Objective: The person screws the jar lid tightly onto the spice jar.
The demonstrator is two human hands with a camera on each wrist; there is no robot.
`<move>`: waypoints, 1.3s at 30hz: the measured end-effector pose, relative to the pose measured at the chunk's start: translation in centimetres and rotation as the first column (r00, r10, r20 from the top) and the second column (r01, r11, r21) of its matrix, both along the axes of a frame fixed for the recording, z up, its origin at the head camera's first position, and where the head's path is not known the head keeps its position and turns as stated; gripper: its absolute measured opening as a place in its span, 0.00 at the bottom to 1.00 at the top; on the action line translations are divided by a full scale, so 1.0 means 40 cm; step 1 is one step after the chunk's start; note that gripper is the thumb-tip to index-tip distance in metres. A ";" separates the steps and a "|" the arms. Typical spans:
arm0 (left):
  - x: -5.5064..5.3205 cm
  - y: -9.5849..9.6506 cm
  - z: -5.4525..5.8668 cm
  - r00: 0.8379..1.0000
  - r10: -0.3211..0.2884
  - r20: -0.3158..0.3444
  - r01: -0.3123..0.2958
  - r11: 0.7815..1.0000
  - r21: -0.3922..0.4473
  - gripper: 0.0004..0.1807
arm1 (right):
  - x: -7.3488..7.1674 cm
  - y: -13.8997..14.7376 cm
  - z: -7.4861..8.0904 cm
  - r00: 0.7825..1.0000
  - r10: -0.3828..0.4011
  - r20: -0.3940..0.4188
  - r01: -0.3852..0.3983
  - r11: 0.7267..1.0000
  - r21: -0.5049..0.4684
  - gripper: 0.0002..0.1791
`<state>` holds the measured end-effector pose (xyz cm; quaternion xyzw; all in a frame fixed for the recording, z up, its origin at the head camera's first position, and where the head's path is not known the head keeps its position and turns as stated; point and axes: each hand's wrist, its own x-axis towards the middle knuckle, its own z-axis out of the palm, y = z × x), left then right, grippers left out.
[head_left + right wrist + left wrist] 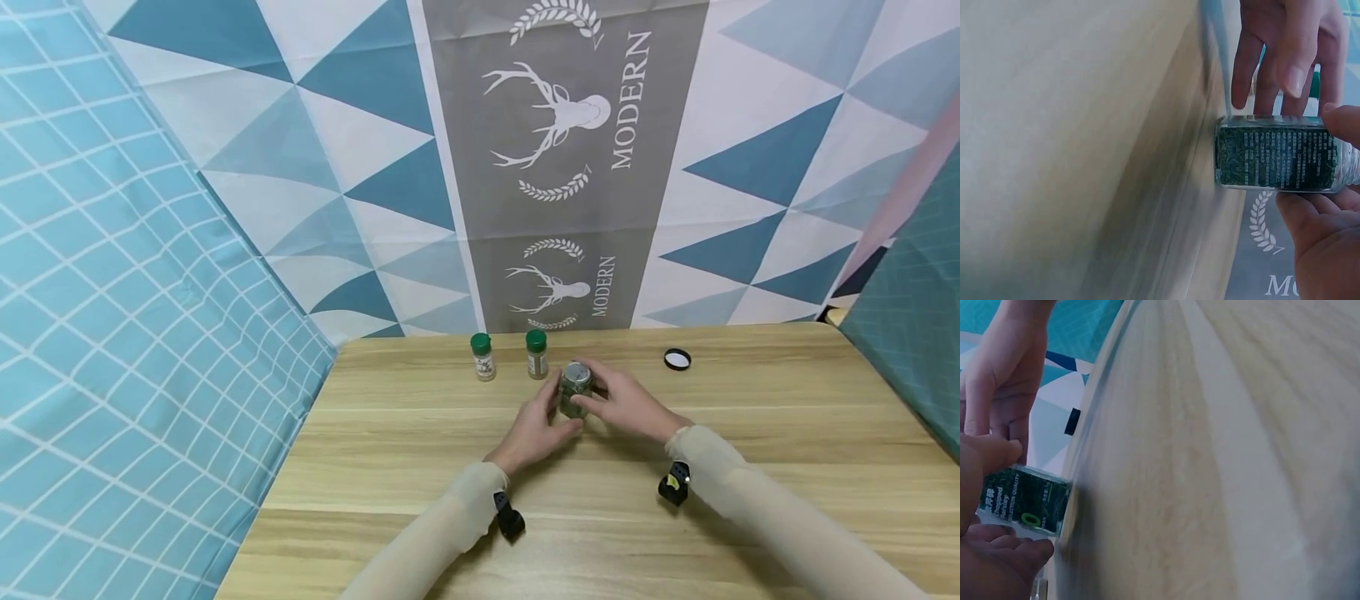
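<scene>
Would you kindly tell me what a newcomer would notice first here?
Probably the deer-printed grey panel at centre behind the wooden table, then the blue gridded cloth filling the head view's left. After those, perhaps the jar of green flakes in the right hand.

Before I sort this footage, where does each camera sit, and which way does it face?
Head: on the head, facing forward and down at the wooden tabletop; left hand, right hand and sleeves show.
Left wrist: on that wrist, facing the parsley jar; both hands show partly.
Right wrist: likewise, facing the jar; both hands show partly.
Both wrist views share the jar and tabletop.
</scene>
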<state>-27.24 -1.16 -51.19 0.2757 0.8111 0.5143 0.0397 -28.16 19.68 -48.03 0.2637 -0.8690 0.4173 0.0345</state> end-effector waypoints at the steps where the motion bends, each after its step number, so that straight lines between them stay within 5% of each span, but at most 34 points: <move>1: 0.000 0.001 -0.001 1.000 -0.002 -0.015 0.002 1.000 -0.006 0.48 | 0.004 -0.003 0.000 1.000 0.005 0.002 -0.005 1.000 -0.001 0.40; 23: -0.008 -0.009 0.003 0.997 0.026 -0.076 -0.031 0.998 -0.061 0.33 | 0.018 -0.013 -0.001 0.998 0.066 0.018 -0.065 0.997 -0.031 0.39; 39: -0.009 -0.026 -0.004 1.000 0.005 0.008 -0.005 1.000 -0.013 0.32 | 0.028 -0.018 -0.005 0.994 0.094 0.062 -0.091 0.994 -0.052 0.37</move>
